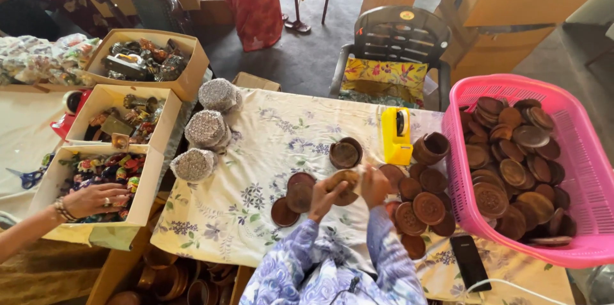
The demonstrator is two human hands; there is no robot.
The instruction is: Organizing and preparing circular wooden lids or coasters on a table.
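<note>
I see a table under a white cloth printed with blue and green flowers [256, 171], and everything sits on it. At its right edge stands one pink plastic basket [579, 151], heaped with round brown embossed discs [511, 171] (too many and too overlapped for me to count). Along the left edge I count three open cardboard boxes [144, 180] of small colourful wrapped pieces, the nearest one under another person's hand [96, 199], which wears a ring and a bracelet. Beside the boxes lie three round bundles wrapped in silvery foil [206, 128]. Behind the table stands one grey plastic chair with a yellow floral cushion [384, 78].

Smaller still: one yellow tape dispenser [396, 135] near the middle, one black phone [470, 260] at the near edge, and roughly a dozen loose brown discs [428, 208] spread on the cloth between dispenser and phone.

My left hand [326, 193] and right hand [374, 185] meet just above the cloth's centre, fingers curled narrow around a single round brown disc [345, 180] gripped between them, held just clear of the cloth.
</note>
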